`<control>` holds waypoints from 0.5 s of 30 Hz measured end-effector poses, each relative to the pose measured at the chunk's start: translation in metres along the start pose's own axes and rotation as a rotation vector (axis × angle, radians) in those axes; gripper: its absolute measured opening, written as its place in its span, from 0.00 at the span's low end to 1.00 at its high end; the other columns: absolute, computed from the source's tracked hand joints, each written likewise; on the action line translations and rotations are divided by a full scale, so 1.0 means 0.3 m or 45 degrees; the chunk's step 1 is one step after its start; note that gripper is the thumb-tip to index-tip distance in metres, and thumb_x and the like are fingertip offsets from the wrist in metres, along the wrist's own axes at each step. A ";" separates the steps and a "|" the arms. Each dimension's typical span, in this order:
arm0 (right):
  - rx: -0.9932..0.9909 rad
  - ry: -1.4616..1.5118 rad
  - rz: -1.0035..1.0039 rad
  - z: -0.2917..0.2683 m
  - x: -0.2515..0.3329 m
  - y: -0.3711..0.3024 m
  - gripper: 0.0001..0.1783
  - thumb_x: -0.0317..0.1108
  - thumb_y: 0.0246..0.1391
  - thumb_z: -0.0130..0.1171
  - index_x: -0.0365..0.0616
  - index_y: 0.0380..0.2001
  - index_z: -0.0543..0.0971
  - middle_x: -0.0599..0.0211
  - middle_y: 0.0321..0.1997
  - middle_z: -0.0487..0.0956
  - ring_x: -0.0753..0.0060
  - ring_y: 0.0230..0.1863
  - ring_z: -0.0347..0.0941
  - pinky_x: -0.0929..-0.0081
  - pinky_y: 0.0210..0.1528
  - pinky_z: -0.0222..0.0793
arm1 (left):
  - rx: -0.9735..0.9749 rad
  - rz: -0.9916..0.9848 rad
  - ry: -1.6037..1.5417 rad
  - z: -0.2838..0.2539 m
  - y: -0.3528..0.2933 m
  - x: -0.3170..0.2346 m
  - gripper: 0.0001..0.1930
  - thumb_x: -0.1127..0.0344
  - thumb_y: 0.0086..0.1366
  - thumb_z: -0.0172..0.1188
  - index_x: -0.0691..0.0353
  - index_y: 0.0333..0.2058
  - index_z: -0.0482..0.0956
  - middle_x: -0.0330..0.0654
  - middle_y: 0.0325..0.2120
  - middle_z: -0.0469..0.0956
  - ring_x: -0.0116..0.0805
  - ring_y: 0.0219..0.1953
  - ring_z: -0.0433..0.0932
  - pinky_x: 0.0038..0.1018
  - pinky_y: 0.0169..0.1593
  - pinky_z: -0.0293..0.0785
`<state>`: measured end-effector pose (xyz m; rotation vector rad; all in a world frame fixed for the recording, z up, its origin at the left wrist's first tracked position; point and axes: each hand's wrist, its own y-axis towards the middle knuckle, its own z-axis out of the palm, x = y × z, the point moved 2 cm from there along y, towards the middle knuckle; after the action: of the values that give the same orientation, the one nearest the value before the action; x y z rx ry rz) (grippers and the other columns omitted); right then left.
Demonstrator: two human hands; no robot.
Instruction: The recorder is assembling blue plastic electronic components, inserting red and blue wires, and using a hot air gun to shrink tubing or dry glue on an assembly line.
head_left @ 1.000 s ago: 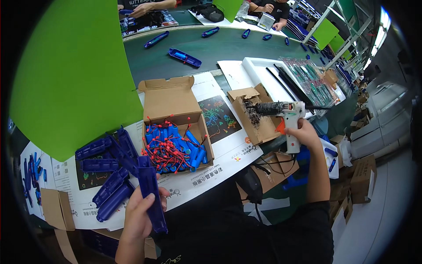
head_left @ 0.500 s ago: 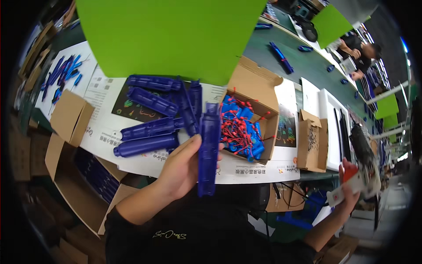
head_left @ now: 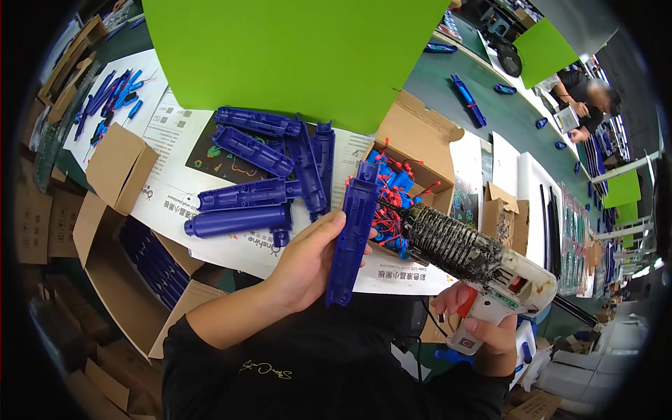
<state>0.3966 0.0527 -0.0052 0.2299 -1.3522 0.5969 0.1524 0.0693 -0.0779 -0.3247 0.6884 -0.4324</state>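
Note:
My left hand (head_left: 308, 259) is closed around a long dark-blue plastic half-shell (head_left: 352, 241), held upright with its ribbed hollow side showing. My right hand (head_left: 483, 318) grips the handle of a hot glue gun (head_left: 483, 252), white with a red trigger and a dark, grimy wrapped barrel. A dark stick juts from the gun's rear. Its thin nozzle points left, close to the upper part of the shell; whether they touch I cannot tell. Several more blue half-shells (head_left: 241, 192) lie in a loose pile left of my left hand.
Behind the held shell, an open cardboard box (head_left: 448, 199) contains blue cylindrical cells (head_left: 402, 180) with red leads. A smaller box (head_left: 514, 220) stands further right. At lower left, a carton (head_left: 105, 255) holds stacked blue shells. A green panel (head_left: 294, 56) rises at the back. A co-worker (head_left: 588, 98) sits far right.
My right hand has brought the glue gun in from the right, its nozzle now beside the shell. The shell in my left hand has tilted slightly, and the whole view has shifted a little.

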 end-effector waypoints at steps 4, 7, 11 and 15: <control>0.079 0.004 0.051 0.004 0.006 0.015 0.18 0.26 0.41 0.51 0.37 0.40 0.67 0.59 0.35 0.70 0.62 0.42 0.67 0.60 0.51 0.62 | -0.001 -0.001 -0.010 0.013 0.000 -0.002 0.18 0.55 0.69 0.38 0.62 0.46 0.68 0.43 0.37 0.74 0.31 0.36 0.73 0.29 0.43 0.70; 0.083 -0.007 0.117 0.005 0.005 0.026 0.18 0.25 0.40 0.50 0.37 0.40 0.67 0.61 0.34 0.70 0.64 0.41 0.67 0.61 0.50 0.63 | 0.013 -0.009 -0.011 0.022 0.004 -0.003 0.17 0.55 0.69 0.39 0.61 0.45 0.68 0.43 0.35 0.74 0.32 0.35 0.73 0.29 0.42 0.70; -0.157 -0.079 0.136 0.020 -0.008 0.035 0.17 0.29 0.35 0.56 0.36 0.33 0.70 0.61 0.28 0.71 0.63 0.34 0.69 0.63 0.42 0.67 | 0.013 -0.018 0.006 0.030 0.012 0.003 0.16 0.55 0.69 0.39 0.61 0.44 0.67 0.44 0.32 0.74 0.32 0.34 0.73 0.29 0.41 0.70; -0.135 -0.114 0.126 0.008 -0.026 0.017 0.15 0.28 0.35 0.53 0.36 0.32 0.70 0.61 0.28 0.71 0.65 0.34 0.70 0.65 0.43 0.67 | -0.010 0.007 0.033 0.035 0.012 0.005 0.17 0.55 0.69 0.39 0.61 0.44 0.68 0.42 0.32 0.74 0.32 0.34 0.73 0.29 0.41 0.69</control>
<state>0.3910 0.0537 -0.0131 0.1050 -1.4838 0.6012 0.1614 0.0731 -0.0726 -0.3250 0.7165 -0.4297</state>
